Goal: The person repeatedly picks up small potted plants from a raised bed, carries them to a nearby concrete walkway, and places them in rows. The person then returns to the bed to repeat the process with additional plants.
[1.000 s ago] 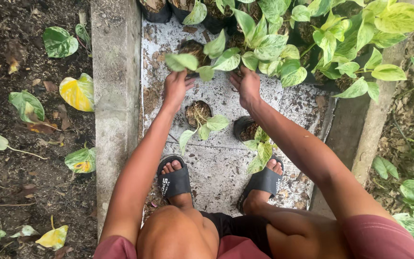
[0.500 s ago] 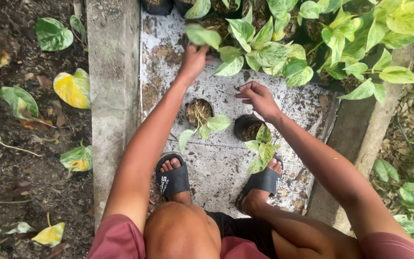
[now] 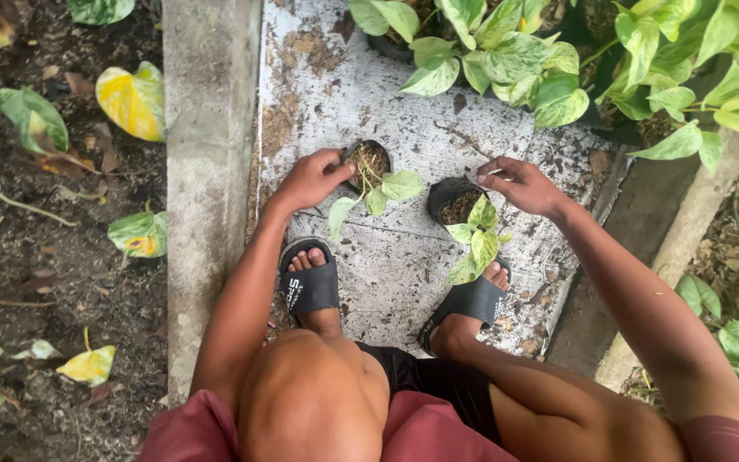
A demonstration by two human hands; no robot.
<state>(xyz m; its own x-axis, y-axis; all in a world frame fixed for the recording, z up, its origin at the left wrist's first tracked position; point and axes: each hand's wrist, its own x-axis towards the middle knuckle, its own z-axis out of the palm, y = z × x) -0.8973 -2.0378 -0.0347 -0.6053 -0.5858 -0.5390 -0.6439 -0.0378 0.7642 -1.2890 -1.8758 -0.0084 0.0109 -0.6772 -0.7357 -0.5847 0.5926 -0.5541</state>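
Soil is what I stand to lose first in this one view from my head, looking straight down past my knees. My left hand (image 3: 311, 178) is curled around the rim of the small black soft-sided nursery pot with the pale green seedling (image 3: 368, 164), fingers closed on its near-left edge, thumb toward the plant; the pot sits on the weathered grey concrete slab (image 3: 404, 257), just ahead of my left black rubber slide sandal (image 3: 310, 287). My right hand (image 3: 519, 184) hovers at the far-right rim of the second small black pot of variegated leaves (image 3: 457, 204), fingers loosely bent — I cannot tell whether they pinch the rim or only brush it. That pot stands just in front of my right sandal (image 3: 472, 299), its leaves hanging over my toes. I judge the pot walls to be thin and floppy, so a one-sided grip could fold the rim and tip loose soil onto the slab. The left seedling's stems lean out toward me and could get creased under my thumb. Behind both pots crowds the mass of larger green-and-cream leafy plants (image 3: 515, 60) — a careless sweep of either forearm might snap a leaf. Squatting on a gritty slab edged by the raised concrete curb (image 3: 211, 171), I could also lose my footing.
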